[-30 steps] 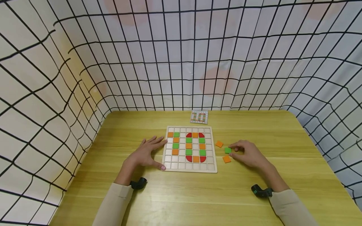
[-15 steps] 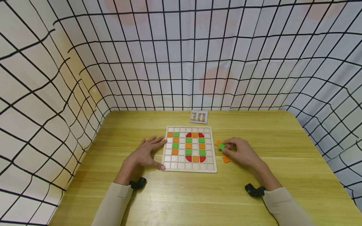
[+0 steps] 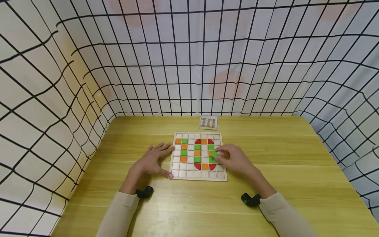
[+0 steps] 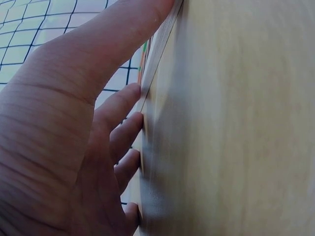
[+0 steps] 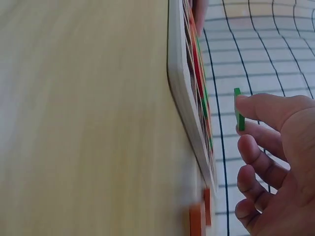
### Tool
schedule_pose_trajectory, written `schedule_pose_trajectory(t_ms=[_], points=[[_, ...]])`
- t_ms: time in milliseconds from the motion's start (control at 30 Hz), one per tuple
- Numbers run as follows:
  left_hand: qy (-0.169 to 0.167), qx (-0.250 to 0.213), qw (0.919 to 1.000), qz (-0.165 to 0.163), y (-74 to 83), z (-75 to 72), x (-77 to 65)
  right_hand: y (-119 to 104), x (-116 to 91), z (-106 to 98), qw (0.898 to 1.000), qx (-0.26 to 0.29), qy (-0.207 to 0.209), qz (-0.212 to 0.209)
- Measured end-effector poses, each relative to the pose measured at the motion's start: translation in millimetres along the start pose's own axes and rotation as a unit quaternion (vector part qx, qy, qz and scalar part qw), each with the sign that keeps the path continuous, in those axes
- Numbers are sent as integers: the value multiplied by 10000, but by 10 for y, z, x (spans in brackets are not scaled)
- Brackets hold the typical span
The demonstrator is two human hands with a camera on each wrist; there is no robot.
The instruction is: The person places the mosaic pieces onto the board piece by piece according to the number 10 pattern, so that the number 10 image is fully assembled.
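A square wooden grid board lies on the table, with green, orange and red pieces set in some of its cells. Thumb and forefinger of my right hand pinch a green square tile, held above the board's right side. In the right wrist view the tile is clearly off the surface, its thin edge showing. My left hand rests at the board's left edge, fingers spread, with the thumb on the near left corner. Two loose orange tiles lie beside the board, hidden behind my right hand in the head view.
Behind the board lies a small card printed with a coloured grid pattern. The wooden table ends at the back against a white curtain with black grid lines. Each wrist wears a black camera.
My right hand has picked the green tile up from the table and carried it left, over the loose orange tiles to above the board. My left hand has stayed in place.
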State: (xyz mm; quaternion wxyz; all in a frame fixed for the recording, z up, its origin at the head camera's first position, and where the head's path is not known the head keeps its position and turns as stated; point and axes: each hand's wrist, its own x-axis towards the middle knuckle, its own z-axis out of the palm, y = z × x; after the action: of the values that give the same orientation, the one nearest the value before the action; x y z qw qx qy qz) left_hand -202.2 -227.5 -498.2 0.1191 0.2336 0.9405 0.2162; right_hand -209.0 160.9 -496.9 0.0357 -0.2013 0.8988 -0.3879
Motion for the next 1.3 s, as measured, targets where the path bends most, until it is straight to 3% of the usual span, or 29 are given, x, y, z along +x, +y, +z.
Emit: schedule_pose_trajectory(t_ms=[600, 967, 1300], points=[[-39, -26, 10000, -2, 0, 19, -13, -404, 187, 502, 9967, 20, -261, -767], [-10, 44, 10000, -2, -18, 26, -11, -584, 236, 747, 9965, -236, -538, -587], [-1, 67, 10000, 17, -13, 7, 1, -632, 280, 897, 9934, -512, -463, -918]])
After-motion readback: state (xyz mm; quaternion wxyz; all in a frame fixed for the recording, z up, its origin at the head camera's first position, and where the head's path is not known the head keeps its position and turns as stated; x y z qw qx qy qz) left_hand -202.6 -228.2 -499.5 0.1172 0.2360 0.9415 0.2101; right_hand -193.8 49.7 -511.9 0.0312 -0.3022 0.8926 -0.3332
